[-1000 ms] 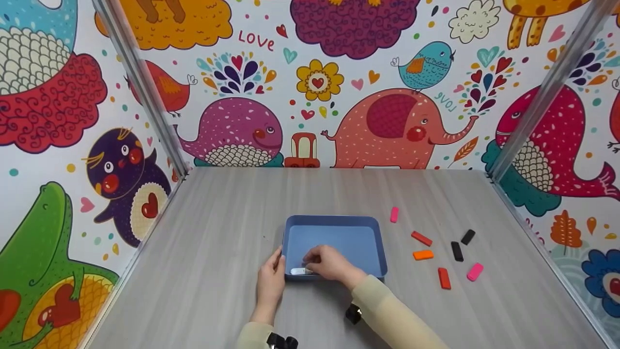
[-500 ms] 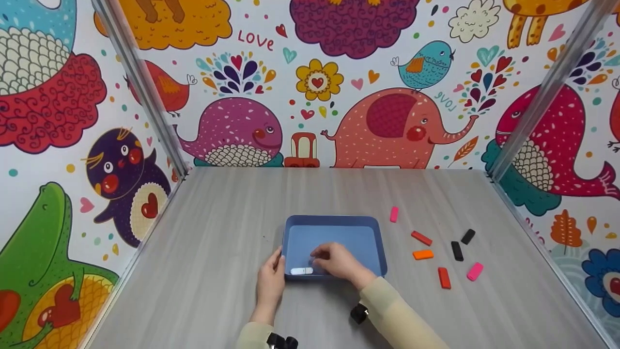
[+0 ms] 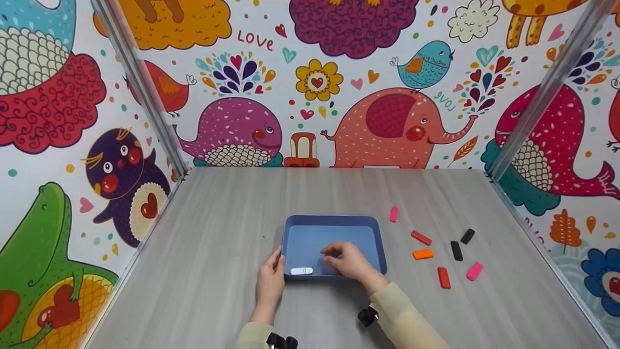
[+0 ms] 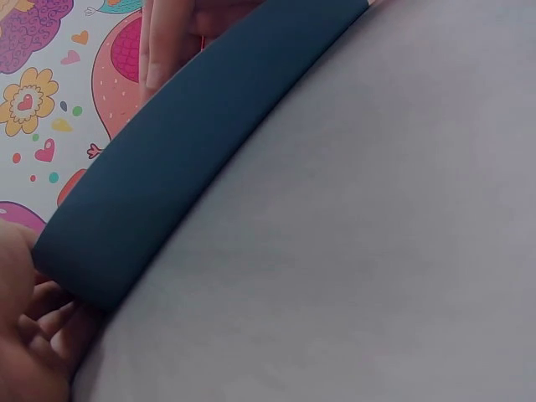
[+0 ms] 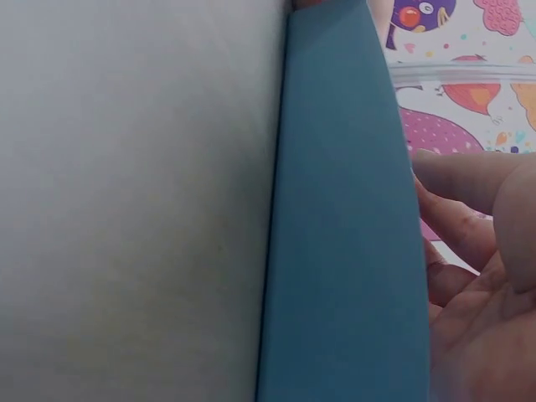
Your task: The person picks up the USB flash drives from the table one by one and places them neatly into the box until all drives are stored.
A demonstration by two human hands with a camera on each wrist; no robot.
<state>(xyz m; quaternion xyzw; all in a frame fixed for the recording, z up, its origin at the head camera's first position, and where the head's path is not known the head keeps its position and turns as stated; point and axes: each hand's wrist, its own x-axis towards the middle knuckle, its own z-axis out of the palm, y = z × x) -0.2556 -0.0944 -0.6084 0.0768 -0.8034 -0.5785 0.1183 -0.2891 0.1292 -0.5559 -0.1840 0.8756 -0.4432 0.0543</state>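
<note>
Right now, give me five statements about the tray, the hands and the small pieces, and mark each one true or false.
1. The white piece lies inside the blue tray. True.
2. The right hand grips the white piece. False: that hand is apart from it, over the tray.
3. The left hand touches the tray. True.
4. The two black pieces lie left of the tray. False: both lie to its right.
5. An orange piece lies outside the tray. True.
</note>
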